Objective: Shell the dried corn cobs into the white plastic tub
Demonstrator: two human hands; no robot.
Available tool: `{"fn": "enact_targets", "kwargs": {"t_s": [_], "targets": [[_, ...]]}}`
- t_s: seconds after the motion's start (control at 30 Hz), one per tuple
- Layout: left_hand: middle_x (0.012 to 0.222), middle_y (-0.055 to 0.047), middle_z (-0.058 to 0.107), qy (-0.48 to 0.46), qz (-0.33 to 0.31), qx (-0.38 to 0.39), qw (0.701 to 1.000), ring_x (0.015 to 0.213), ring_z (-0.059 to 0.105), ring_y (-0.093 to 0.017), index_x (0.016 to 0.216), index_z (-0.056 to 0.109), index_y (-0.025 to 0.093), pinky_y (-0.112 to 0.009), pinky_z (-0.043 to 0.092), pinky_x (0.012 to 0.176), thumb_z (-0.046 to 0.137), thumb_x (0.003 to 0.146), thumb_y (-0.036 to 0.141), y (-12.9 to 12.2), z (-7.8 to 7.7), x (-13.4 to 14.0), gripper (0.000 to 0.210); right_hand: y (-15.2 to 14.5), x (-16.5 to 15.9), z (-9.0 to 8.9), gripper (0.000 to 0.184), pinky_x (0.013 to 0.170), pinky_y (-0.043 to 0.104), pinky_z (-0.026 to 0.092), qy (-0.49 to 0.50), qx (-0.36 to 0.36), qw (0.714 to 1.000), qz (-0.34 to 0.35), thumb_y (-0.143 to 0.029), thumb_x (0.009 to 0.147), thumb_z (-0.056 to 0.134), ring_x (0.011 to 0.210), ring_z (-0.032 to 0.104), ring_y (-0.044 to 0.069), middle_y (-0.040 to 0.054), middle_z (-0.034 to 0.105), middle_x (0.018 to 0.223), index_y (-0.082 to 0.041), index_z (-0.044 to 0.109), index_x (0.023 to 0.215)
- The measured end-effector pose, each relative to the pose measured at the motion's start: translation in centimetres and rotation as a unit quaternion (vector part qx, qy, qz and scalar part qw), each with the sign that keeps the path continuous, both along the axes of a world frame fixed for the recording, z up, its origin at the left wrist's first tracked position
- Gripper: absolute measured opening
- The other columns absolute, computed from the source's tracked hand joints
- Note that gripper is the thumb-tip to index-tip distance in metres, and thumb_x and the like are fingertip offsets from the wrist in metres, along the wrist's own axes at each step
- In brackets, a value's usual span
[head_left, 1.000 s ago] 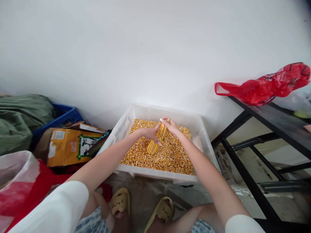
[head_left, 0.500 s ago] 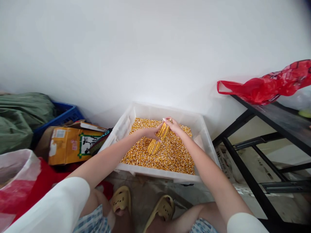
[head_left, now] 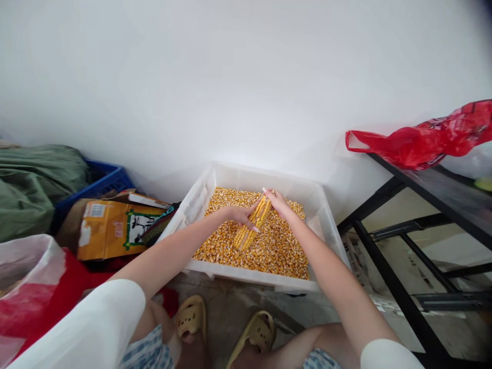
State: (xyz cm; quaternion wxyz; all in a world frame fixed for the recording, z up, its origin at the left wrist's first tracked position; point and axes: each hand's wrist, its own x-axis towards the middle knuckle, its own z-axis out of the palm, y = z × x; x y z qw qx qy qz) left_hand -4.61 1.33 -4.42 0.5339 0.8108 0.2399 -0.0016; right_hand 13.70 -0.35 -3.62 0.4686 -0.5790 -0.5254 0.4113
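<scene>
Between my two hands is a yellow corn cob [head_left: 243, 239], tilted with its lower end toward me and pale gaps between some kernel rows. My left hand [head_left: 245, 217] wraps around its middle from the left, the fingers across the front. My right hand [head_left: 275, 199] grips the upper end, thumb pressed near the tip. Below the cob, loose corn kernels [head_left: 277, 251] fill a white plastic bin [head_left: 265, 178] in a thick layer. Part of the cob is hidden behind my left fingers.
At the right stands a black metal rack [head_left: 384, 271] with a red plastic bag [head_left: 418, 143] on top. To the left lie an orange cardboard box [head_left: 102, 233], a blue crate [head_left: 111, 180], a green sack [head_left: 34, 189] and a red-and-white bag [head_left: 26, 287]. A white wall [head_left: 246, 92] rises behind.
The cob has turned slightly in my hands and more of its length shows, with the pale rows facing up. My left fingers have shifted a little lower along it.
</scene>
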Motion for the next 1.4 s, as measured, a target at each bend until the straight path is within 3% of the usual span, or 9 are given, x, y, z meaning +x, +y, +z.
{"fn": "enact_targets", "kwargs": {"t_s": [0.1,0.2,0.4,0.57,0.67,0.87,1.1,1.27,1.4], "targets": [[0.089,-0.002,0.058,0.028,-0.006,-0.048,0.998,0.077,0.056,-0.017,0.133,-0.019,0.022,-0.023,0.045,0.06,0.066,0.057,0.039,-0.5,1.6,-0.2,0.115,0.1,0.2,0.6,0.041,0.045,0.019,0.033,0.016,0.014,1.0,-0.014,-0.06,0.064,0.048,0.048,0.041,0.008,-0.0047,0.045,0.055,-0.02,0.049,0.07],[0.083,0.0,0.056,0.014,0.006,-0.059,0.998,0.072,0.054,-0.014,0.133,-0.016,0.025,-0.023,0.044,0.06,0.064,0.06,0.04,-1.0,3.0,-0.2,0.11,0.5,0.4,1.1,0.041,0.044,0.018,0.032,0.037,0.032,0.998,-0.033,-0.06,0.064,0.048,0.048,0.041,0.008,-0.0047,0.044,0.054,-0.019,0.048,0.067],[0.113,-0.007,0.051,-0.052,0.093,0.05,0.993,0.098,0.049,-0.021,0.137,0.011,0.023,-0.027,0.042,0.076,0.056,0.065,0.052,-1.5,3.5,0.6,0.09,1.0,1.4,2.3,0.04,0.042,0.019,0.034,0.103,0.044,0.982,-0.15,-0.059,0.064,0.048,0.044,0.042,0.008,-0.0051,0.045,0.05,-0.02,0.046,0.066],[0.124,-0.004,0.046,-0.089,0.07,0.116,0.987,0.109,0.043,-0.02,0.125,0.038,0.017,-0.027,0.032,0.093,0.043,0.072,0.058,-1.5,3.6,1.2,0.067,1.2,3.0,3.0,0.034,0.04,0.02,0.037,0.212,0.057,0.95,-0.221,-0.053,0.066,0.052,0.041,0.046,0.009,-0.0068,0.044,0.048,-0.02,0.041,0.065],[0.128,-0.003,0.043,-0.11,0.067,0.128,0.983,0.113,0.04,-0.019,0.126,0.036,0.018,-0.026,0.029,0.096,0.035,0.078,0.056,-1.4,4.1,1.1,0.062,1.2,3.4,3.5,0.033,0.04,0.02,0.039,0.246,0.065,0.938,-0.234,-0.052,0.068,0.05,0.043,0.051,0.011,-0.0057,0.049,0.05,-0.02,0.043,0.068],[0.136,-0.003,0.031,-0.119,0.051,0.147,0.981,0.122,0.029,-0.021,0.133,0.025,0.018,-0.028,0.024,0.1,0.044,0.077,0.046,-1.8,5.1,0.7,0.065,0.5,2.7,5.5,0.034,0.044,0.023,0.042,0.233,0.115,0.934,-0.246,-0.052,0.072,0.045,0.047,0.055,0.013,-0.0019,0.057,0.054,-0.019,0.047,0.073],[0.132,-0.004,0.038,-0.122,0.142,0.149,0.971,0.118,0.035,-0.021,0.128,0.034,0.013,-0.029,0.027,0.099,0.033,0.076,0.029,-1.4,5.2,1.4,0.054,0.1,1.8,6.9,0.035,0.047,0.023,0.044,0.212,0.19,0.915,-0.288,-0.053,0.072,0.044,0.049,0.054,0.012,-0.0008,0.057,0.056,-0.018,0.049,0.073],[0.125,-0.007,0.046,-0.075,0.201,0.145,0.966,0.111,0.043,-0.021,0.126,0.035,0.011,-0.031,0.034,0.093,0.036,0.068,0.02,-1.2,4.3,2.3,0.059,0.2,1.1,6.2,0.035,0.049,0.023,0.044,0.179,0.199,0.915,-0.302,-0.053,0.073,0.04,0.051,0.053,0.011,-0.0016,0.056,0.058,-0.019,0.047,0.072],[0.125,-0.005,0.046,-0.059,0.167,0.167,0.97,0.114,0.04,-0.024,0.127,0.036,0.014,-0.034,0.033,0.094,0.037,0.069,0.023,-1.2,3.8,2.2,0.058,0.3,1.2,4.7,0.035,0.052,0.023,0.044,0.168,0.194,0.915,-0.31,-0.054,0.073,0.038,0.054,0.053,0.011,-0.0026,0.054,0.06,-0.02,0.045,0.072]]}}
